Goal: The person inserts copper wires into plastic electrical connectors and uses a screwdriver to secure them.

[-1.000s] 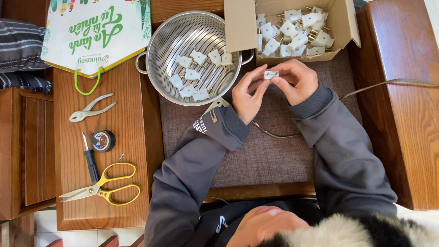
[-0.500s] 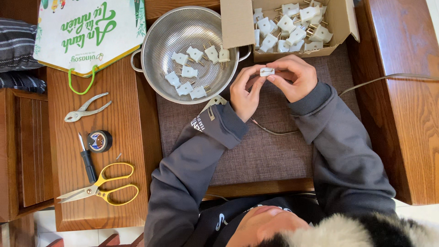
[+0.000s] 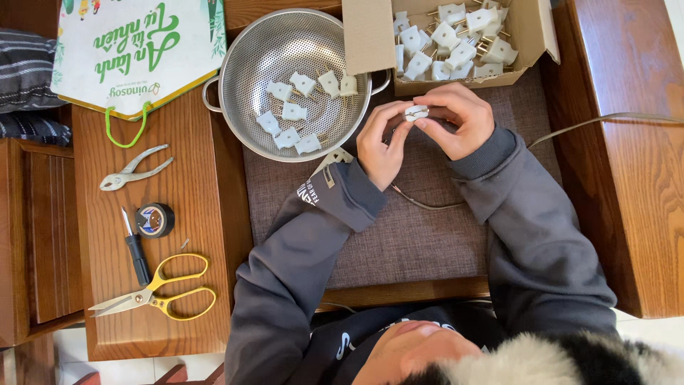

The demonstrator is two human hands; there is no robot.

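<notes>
Fig.: overhead view, person seated at a wooden table (image 3: 206, 214), near edge at bottom.

(a) Nearest: fur-trimmed hood (image 3: 541, 356) and dark grey sleeves (image 3: 299, 242), both forearms reaching up over a grey woven mat (image 3: 420, 242).

(b) Tools, near-left on bare wood, well apart from the hands: yellow-handled scissors (image 3: 160, 292), blades pointing left; black-handled screwdriver (image 3: 137, 249) just beside them; black tape roll (image 3: 154, 219) next to the screwdriver tip; metal pliers (image 3: 132, 170) a little further out.

(c) Mid-mat: thin brown cord (image 3: 420, 204) runs from under the left wrist across the mat. A pale cable (image 3: 605, 120) runs off to the right over the wood.

(d) Hands, raised together above the mat's far part. Left hand (image 3: 381, 142): fingers curled, thumb and fingertips pinching the small white plug (image 3: 416, 112) from the left. Right hand (image 3: 459, 121): fingers bent over, pinching the same plug from the right. The plug sits between both sets of fingertips, just in front of the box.

(e) Far-left of the hands: steel colander (image 3: 239, 50) w/ several white plug shells (image 3: 292, 110) lying loose on its bottom.

(f) Far-right: open cardboard box (image 3: 370, 36), touching the colander rim, filled w/ white plugs w/ brass prongs (image 3: 456, 36).

(g) Furthest left: white-and-green paper bag (image 3: 135, 50) w/ green loop handle; striped cloth (image 3: 28, 78) beside it.
</notes>
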